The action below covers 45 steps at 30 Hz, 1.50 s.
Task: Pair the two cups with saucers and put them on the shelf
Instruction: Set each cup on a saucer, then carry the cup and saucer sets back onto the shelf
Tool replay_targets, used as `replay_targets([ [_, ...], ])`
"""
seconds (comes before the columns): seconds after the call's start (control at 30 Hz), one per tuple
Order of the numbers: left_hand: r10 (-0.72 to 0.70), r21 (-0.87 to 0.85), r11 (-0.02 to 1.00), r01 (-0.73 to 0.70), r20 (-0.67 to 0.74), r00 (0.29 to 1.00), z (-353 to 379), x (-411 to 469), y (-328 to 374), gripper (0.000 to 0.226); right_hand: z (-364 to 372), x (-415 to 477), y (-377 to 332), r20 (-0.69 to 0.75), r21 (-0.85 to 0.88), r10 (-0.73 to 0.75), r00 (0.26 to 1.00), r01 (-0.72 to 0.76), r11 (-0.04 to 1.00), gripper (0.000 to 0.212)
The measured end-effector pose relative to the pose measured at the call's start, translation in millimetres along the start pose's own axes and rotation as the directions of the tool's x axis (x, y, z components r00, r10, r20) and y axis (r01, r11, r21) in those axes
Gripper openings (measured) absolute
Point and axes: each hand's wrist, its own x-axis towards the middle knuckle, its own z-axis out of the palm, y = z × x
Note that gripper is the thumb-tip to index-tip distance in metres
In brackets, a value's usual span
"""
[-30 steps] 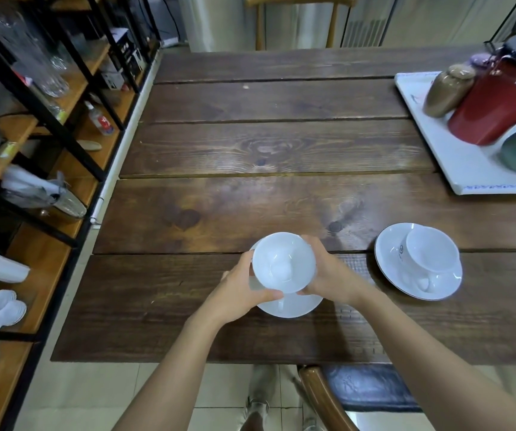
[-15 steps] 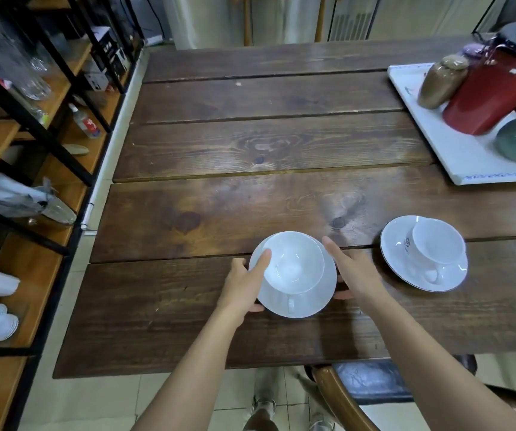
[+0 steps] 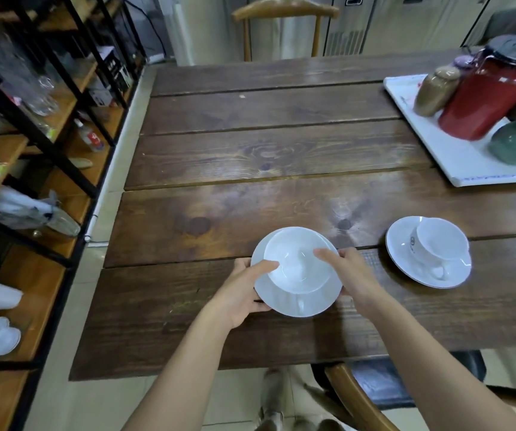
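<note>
Your left hand (image 3: 238, 293) and right hand (image 3: 351, 276) grasp the saucer (image 3: 284, 303) carrying a cup (image 3: 297, 262); second cup (image 3: 441, 244) on its saucer (image 3: 401, 241) sits right of it on the desk (image 3: 281, 157).

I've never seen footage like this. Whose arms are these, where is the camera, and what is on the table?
No machine here: a person wears a wide-angle camera on the head, looking down at their own bare arms. The left hand and right hand grip the edges of a white saucer carrying a white cup, thumbs on the cup's rim. To the right, a second cup sits on its saucer on the wooden table. A white tray holds a red jug. The shelf stands left.
</note>
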Motion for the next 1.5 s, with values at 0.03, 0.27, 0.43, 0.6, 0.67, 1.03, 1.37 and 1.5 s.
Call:
replay_targets([
  [0.03,0.021,-0.007,1.000,-0.021,-0.006,1.000,-1.6,-4.3,-1.2,0.051,1.2,-2.3,-2.8,0.000,0.008,-0.016,1.000,0.016,1.000,0.052],
  [0.27,0.176,-0.105,0.975,-0.198,-0.187,0.967,-10.0,-61.8,-24.0,0.047,19.7,-32.0,-20.4,0.138,-0.037,-0.146,0.980,0.152,0.988,0.052],
  [0.43,0.233,-0.121,0.942,-0.312,-0.431,0.872,-25.2,-110.3,-57.0,0.041,51.3,-66.4,-18.8,0.308,-0.097,-0.184,0.933,0.223,0.970,0.048],
  [0.6,0.223,-0.175,0.885,-0.432,-0.655,0.722,-55.4,-168.4,-95.5,0.030,109.6,-108.7,-13.9,0.481,-0.100,-0.204,0.853,0.284,0.954,0.046],
  [0.67,0.177,-0.214,0.870,-0.445,-0.706,0.685,-73.4,-193.9,-111.3,0.036,136.0,-130.7,-9.8,0.552,-0.118,-0.206,0.808,0.321,0.940,0.041],
  [1.03,0.074,-0.262,0.737,-0.623,-0.885,0.460,-184.5,-321.7,-187.9,0.041,300.0,-254.2,0.9,0.784,-0.187,-0.179,0.594,0.500,0.845,0.043],
  [1.37,-0.066,-0.255,0.686,-0.681,-0.955,0.290,-326.7,-439.3,-255.5,0.040,476.3,-388.4,27.5,0.893,-0.163,-0.132,0.430,0.584,0.795,0.056],
  [1.5,-0.109,-0.253,0.642,-0.724,-0.964,0.240,-374.6,-480.3,-275.8,0.037,535.8,-435.8,34.1,0.922,-0.150,-0.120,0.369,0.624,0.767,0.061],
])
